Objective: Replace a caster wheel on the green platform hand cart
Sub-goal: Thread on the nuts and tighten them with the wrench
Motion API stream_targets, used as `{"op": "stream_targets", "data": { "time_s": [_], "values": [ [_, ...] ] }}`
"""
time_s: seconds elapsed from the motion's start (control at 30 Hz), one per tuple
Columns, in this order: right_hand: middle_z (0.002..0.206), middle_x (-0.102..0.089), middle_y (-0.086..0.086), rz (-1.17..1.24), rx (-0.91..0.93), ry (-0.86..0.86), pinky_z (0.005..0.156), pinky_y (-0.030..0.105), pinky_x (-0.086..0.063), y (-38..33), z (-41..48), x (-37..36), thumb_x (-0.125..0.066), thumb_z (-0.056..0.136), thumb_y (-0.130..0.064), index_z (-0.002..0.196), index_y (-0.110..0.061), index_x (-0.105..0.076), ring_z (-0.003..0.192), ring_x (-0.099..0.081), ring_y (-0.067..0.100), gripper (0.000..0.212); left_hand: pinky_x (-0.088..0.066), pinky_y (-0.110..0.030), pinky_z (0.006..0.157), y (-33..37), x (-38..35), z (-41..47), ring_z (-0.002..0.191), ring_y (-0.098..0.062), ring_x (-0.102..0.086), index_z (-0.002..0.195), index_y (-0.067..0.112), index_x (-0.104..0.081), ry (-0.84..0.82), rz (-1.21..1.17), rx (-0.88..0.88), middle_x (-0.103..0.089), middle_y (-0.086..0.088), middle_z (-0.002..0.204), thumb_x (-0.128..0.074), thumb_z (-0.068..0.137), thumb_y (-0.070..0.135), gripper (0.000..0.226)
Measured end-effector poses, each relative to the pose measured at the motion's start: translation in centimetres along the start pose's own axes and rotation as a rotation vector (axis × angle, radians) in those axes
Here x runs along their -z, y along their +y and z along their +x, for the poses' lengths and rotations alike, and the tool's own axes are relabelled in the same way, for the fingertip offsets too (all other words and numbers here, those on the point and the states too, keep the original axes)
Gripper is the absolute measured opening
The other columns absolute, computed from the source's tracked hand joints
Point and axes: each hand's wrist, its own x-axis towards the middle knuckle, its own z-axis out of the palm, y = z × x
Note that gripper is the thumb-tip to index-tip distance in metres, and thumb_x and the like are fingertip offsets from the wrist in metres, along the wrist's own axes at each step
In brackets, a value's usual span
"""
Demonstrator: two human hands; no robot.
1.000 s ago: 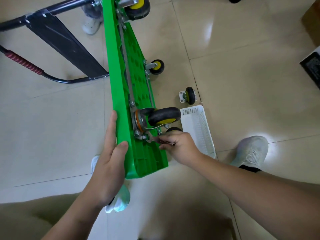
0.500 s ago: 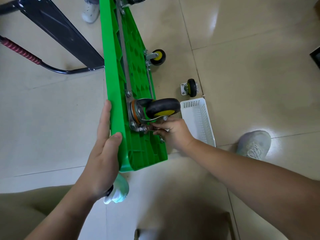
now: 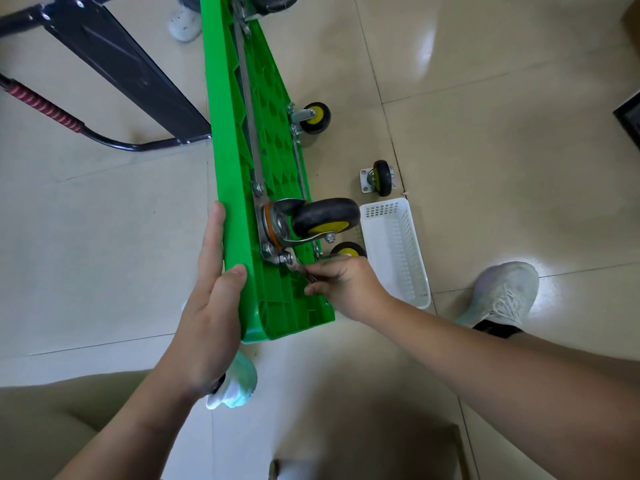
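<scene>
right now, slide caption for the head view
Left hand steadies the green cart; right hand holds a wrench at its caster.

We have the green plastic platform cart (image 3: 242, 168) on edge on the tiled floor (image 3: 485, 133), down the frame's centre, its black metal handle (image 3: 114, 60) upper left. Right of it lies a loose small black caster (image 3: 380, 178), a white perforated plastic basket (image 3: 398, 251) just below. Our left hand (image 3: 211, 306) presses the cart's left face; our right hand (image 3: 343, 282) holds a slim metal wrench (image 3: 298, 268) below the large mounted rubber caster (image 3: 325, 216).
</scene>
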Motion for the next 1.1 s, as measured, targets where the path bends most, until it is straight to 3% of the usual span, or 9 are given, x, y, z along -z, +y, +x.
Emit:
{"op": "stream_targets", "data": {
  "time_s": [0.17,0.27,0.37,0.5,0.7,0.8,0.87,0.97,1.1],
  "values": [
    [0.098,-0.075,0.008,0.008,-0.041,0.027,0.092,0.034,-0.056,-1.1,0.8,1.5,-0.08,0.077,0.002,0.106,-0.005,-0.077,0.09,-0.07,0.018,0.031,-0.028,-0.048,0.123,0.1,0.0,0.0,0.148,-0.001,-0.034,0.146,0.071,-0.025,0.005,0.013,-0.009,-0.033,0.042,0.153,-0.042,0.083,0.047,0.069],
    [0.094,-0.073,0.0,-0.021,0.024,0.015,0.088,0.034,-0.056,-1.3,1.5,1.7,-0.079,0.077,0.003,0.104,-0.006,-0.078,0.086,-0.067,0.014,0.028,-0.027,-0.047,0.123,0.2,-0.1,0.0,0.148,-0.002,-0.034,0.141,0.075,-0.026,0.007,0.007,-0.019,-0.033,0.039,0.155,-0.041,0.084,0.046,0.065],
    [0.097,-0.075,0.006,-0.031,0.008,-0.016,0.087,0.037,-0.057,-0.8,1.1,1.1,-0.078,0.079,0.0,0.106,-0.008,-0.078,0.089,-0.069,0.021,0.028,-0.028,-0.047,0.123,0.2,-0.3,-0.1,0.148,-0.002,-0.035,0.14,0.075,-0.027,0.002,-0.006,-0.016,-0.034,0.038,0.155,-0.041,0.088,0.04,0.064],
    [0.098,-0.074,0.011,-0.011,0.038,0.005,0.085,0.022,-0.054,-0.7,1.6,1.4,-0.076,0.079,0.007,0.106,-0.002,-0.077,0.086,-0.067,0.012,0.029,-0.028,-0.047,0.123,0.5,-0.3,0.1,0.148,-0.002,-0.035,0.139,0.075,-0.027,0.003,-0.006,-0.024,-0.034,0.037,0.155,-0.041,0.089,0.039,0.063],
    [0.098,-0.074,0.007,-0.027,0.106,-0.039,0.087,0.018,-0.052,-0.8,2.0,1.5,-0.072,0.08,0.011,0.106,0.001,-0.076,0.085,-0.064,0.003,0.028,-0.027,-0.049,0.123,0.3,-0.3,0.0,0.149,-0.006,-0.034,0.134,0.079,-0.028,-0.006,-0.016,-0.022,-0.031,0.033,0.159,-0.043,0.083,0.046,0.063],
    [0.098,-0.075,0.003,-0.032,0.031,-0.081,0.089,0.029,-0.055,-0.8,1.1,1.4,-0.073,0.081,0.009,0.108,0.001,-0.075,0.086,-0.066,0.007,0.028,-0.029,-0.048,0.123,0.3,-0.4,0.0,0.148,-0.004,-0.035,0.134,0.08,-0.027,0.007,-0.013,-0.01,-0.032,0.036,0.157,-0.041,0.087,0.04,0.063],
    [0.094,-0.073,0.0,-0.01,-0.056,-0.063,0.084,0.027,-0.057,-0.5,0.7,0.8,-0.072,0.081,0.012,0.108,0.006,-0.073,0.085,-0.068,0.011,0.027,-0.03,-0.046,0.122,0.3,-0.5,0.0,0.147,-0.001,-0.036,0.136,0.078,-0.028,0.018,-0.004,-0.004,-0.034,0.041,0.153,-0.037,0.09,0.035,0.063],
    [0.106,-0.07,0.025,0.088,-0.214,-0.046,0.072,0.02,-0.056,-1.1,0.5,0.6,-0.065,0.086,0.014,0.105,0.011,-0.071,0.09,-0.069,0.031,0.02,-0.029,-0.045,0.123,0.3,-0.5,0.0,0.146,0.003,-0.035,0.137,0.077,-0.027,0.03,0.01,0.01,-0.034,0.046,0.15,-0.036,0.09,0.034,0.065],
    [0.092,-0.067,0.009,0.089,-0.28,-0.075,0.067,0.019,-0.052,-2.1,1.1,1.2,-0.061,0.09,0.012,0.108,0.014,-0.069,0.076,-0.061,0.013,0.02,-0.03,-0.048,0.122,0.3,-0.3,0.0,0.148,-0.003,-0.035,0.137,0.079,-0.027,0.018,-0.006,0.015,-0.032,0.037,0.156,-0.041,0.083,0.046,0.065]
  ]
}}
